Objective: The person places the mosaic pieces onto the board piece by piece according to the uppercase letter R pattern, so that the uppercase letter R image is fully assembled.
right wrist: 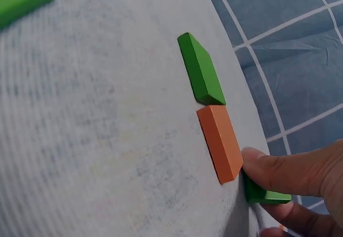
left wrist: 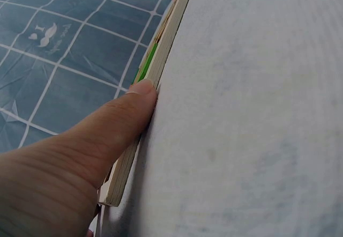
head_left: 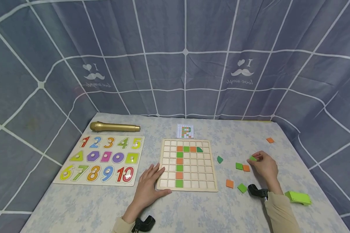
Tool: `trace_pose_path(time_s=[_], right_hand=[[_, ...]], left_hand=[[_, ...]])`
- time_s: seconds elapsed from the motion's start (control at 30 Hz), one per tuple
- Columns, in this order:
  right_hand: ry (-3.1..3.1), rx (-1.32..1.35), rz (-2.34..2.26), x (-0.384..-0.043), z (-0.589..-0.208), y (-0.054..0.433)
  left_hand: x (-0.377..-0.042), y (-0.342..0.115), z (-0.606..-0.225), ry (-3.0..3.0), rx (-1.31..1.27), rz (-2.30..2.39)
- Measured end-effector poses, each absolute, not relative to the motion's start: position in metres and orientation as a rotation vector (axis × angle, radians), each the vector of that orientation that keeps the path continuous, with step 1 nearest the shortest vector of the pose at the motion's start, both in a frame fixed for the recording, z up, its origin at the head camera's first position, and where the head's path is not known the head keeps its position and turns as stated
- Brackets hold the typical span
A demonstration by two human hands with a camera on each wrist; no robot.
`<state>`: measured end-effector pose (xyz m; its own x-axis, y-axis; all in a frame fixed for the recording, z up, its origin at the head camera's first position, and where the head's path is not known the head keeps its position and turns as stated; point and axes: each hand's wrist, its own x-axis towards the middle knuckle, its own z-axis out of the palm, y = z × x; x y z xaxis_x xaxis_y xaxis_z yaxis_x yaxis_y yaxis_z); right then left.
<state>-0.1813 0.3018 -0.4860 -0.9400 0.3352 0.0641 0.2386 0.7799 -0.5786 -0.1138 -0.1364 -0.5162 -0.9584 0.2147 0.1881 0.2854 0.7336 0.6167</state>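
My right hand (head_left: pixel 263 166) pinches a green square tile (right wrist: pixel 268 195) between thumb and fingers, right of the wooden grid board (head_left: pixel 196 189). Close to it on the table lie a green tile (head_left: pixel 239 166) and an orange tile (head_left: pixel 246 168), side by side. My left hand (head_left: pixel 148 187) rests at the board's front left corner, fingers on the left side. Its thumb (left wrist: pixel 120 111) presses the front edge in the left wrist view. Set in the grid are a column of alternating green and orange tiles and a top row ending in a dark green rounded piece (head_left: pixel 199 149).
Loose on the right lie an orange tile (head_left: pixel 229 183), a green tile (head_left: pixel 242 188), a dark green rounded piece (head_left: pixel 220 159) and a far orange tile (head_left: pixel 270 140). A pattern card (head_left: pixel 185 131) stands behind the board. Left are a number puzzle (head_left: pixel 99 158) and gold microphone (head_left: pixel 115 127); right, a green object (head_left: pixel 298 197).
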Motion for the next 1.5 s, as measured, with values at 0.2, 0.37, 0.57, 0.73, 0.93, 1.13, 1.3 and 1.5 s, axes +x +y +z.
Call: trace_pose_path(time_s=[0.2,0.37,0.57,0.73,0.93,1.13,1.3,1.5], right_hand=[[-2.777,-0.410,0.836,-0.181,-0.480,0.288],[-2.713,-0.259,0.869,-0.186,-0.473,0.261],[-2.731,-0.036,1.045,-0.198,-0.468,0.223],[-2.764,0.128,1.149,-0.208,-0.470,0.197],[-2.800,0.290,1.234,-0.215,-0.475,0.174],[-2.833,0.353,1.263,-0.221,-0.480,0.163],[-2.852,0.368,1.252,-0.225,-0.482,0.161],[-2.882,0.333,1.196,-0.229,-0.481,0.159]], left_hand=[[-0.114,-0.137,-0.516,-2.828,-0.411,-1.034],[-0.114,-0.137,-0.515,-2.825,-0.413,-1.027],[-0.114,-0.137,-0.516,-2.819,-0.417,-1.033],[-0.114,-0.137,-0.517,-2.817,-0.422,-1.033],[-0.114,-0.137,-0.518,-2.821,-0.423,-1.026],[-0.114,-0.137,-0.518,-2.818,-0.421,-1.025],[-0.114,-0.137,-0.518,-2.819,-0.421,-1.020],[-0.114,-0.137,-0.518,-2.815,-0.413,-1.022]])
